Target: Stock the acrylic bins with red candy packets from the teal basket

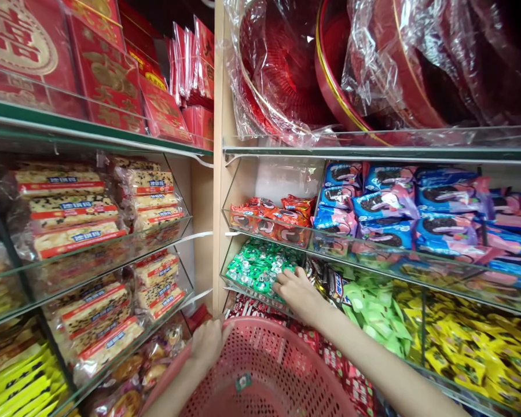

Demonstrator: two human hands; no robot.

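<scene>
My left hand [206, 341] is closed over the near-left rim of a red perforated plastic basket [286, 347]. Low inside the basket lies one small green-wrapped candy [244, 381]. Over the front edge of a clear shelf bin reaches my right hand [298, 294], its fingers curled down among green-and-silver wrapped candies [254, 269]. The fingertips are partly hidden there, and how many candies they grip does not show.
Right of the green candies are light green packets [375, 313] and yellow packets [473, 347]. Above sit red snack packs [271, 217] and blue-pink cookie packs [386, 202]. Wrapped pastry bars [73, 208] fill the left shelves. A wooden post [218, 174] divides the shelving.
</scene>
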